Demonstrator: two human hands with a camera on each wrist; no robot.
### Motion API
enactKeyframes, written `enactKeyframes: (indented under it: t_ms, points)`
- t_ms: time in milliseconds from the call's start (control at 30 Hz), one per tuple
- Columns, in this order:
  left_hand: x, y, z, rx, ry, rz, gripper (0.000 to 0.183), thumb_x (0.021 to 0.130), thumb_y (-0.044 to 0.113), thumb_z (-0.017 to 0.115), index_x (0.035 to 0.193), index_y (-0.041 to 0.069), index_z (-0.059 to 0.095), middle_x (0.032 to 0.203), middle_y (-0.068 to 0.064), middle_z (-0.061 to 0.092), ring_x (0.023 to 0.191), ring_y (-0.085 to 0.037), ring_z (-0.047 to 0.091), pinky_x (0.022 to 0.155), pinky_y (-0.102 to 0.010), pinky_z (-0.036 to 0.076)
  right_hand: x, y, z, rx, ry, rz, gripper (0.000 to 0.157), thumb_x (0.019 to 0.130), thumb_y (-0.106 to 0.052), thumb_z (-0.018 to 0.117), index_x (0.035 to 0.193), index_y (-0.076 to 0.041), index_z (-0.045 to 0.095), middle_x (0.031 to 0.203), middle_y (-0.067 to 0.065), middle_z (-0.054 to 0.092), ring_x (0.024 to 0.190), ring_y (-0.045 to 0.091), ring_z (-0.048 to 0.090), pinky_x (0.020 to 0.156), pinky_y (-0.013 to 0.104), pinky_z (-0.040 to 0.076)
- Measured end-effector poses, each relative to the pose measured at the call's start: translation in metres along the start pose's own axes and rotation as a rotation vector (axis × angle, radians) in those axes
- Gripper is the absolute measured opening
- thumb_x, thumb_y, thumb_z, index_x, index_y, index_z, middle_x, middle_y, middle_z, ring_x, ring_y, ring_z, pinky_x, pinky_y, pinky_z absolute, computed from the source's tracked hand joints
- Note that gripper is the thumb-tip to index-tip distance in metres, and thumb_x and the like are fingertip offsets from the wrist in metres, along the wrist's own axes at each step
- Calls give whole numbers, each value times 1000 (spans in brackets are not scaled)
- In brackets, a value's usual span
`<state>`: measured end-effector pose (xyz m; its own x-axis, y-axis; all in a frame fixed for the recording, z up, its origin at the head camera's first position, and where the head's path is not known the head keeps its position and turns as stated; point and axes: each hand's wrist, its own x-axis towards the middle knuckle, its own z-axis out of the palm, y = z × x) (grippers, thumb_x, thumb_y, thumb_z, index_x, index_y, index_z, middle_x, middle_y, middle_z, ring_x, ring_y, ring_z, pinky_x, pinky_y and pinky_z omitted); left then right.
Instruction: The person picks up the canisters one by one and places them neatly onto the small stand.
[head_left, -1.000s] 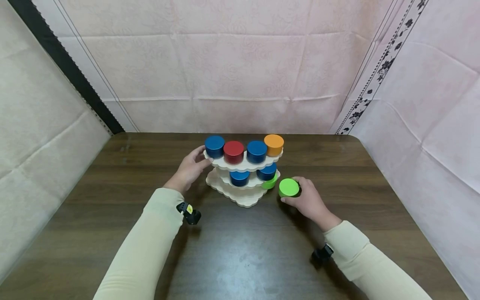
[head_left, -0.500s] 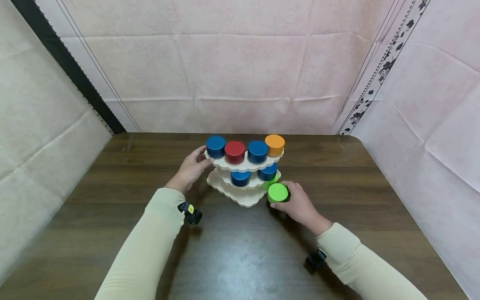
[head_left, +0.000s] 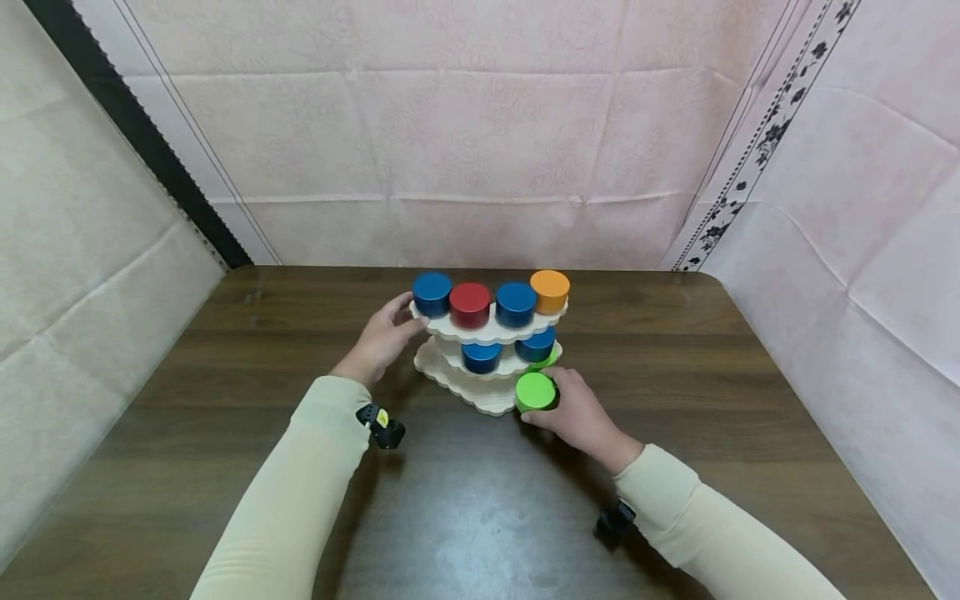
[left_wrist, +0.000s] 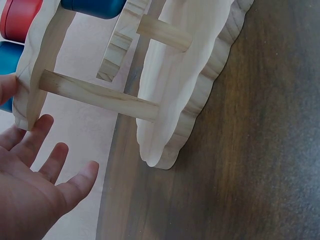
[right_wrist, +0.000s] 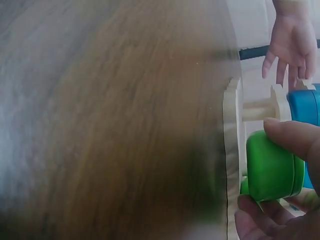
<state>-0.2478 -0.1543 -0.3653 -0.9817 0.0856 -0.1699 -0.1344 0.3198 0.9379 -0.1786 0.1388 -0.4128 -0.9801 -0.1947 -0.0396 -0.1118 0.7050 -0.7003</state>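
A pale wooden tiered stand (head_left: 465, 390) with scalloped shelves stands on the table. My left hand (head_left: 381, 340) holds the left end of its top shelf, thumb over the edge; in the left wrist view the other fingers of that hand (left_wrist: 37, 172) spread out below. My right hand (head_left: 581, 417) pinches a round green tin (head_left: 536, 392) at the front right of the bottom shelf. The right wrist view has this green tin (right_wrist: 272, 165) between thumb and fingers, close over the bottom shelf (right_wrist: 231, 135). Another green tin (head_left: 542, 363) is mostly hidden behind it.
Blue tins (head_left: 432, 293), a red tin (head_left: 470, 306) and an orange tin (head_left: 551, 291) sit on the top shelf. The middle shelf bears a blue tin (head_left: 481, 358) and another at its right. Cloth (head_left: 480, 167) hangs behind the brown wooden table (head_left: 465, 517).
My right hand has carried the green tin leftward and slightly nearer to me, from beside the stand to over its bottom shelf. The left hand has stayed on the top shelf.
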Motion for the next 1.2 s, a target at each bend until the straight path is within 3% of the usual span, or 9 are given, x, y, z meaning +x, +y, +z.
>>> enactKeyframes:
  t_ms: [600, 1200]
  points:
    - [1, -1, 0, 12, -1, 4, 64, 99, 30, 54, 154, 17, 24, 155, -12, 31, 141, -32, 29, 111, -53, 32, 4, -12, 17, 7, -1, -9, 63, 76, -22, 83, 126, 0, 53, 115, 12, 55, 100, 26, 50, 86, 42, 49]
    - [-1, 0, 0, 15, 4, -8, 64, 99, 31, 54, 154, 19, 24, 156, -11, 30, 142, -31, 27, 112, -56, 28, 4, -18, 31, 43, 92, 38, 69, 73, -27, 85, 127, 0, 52, 120, 16, 47, 106, 28, 50, 92, 45, 47]
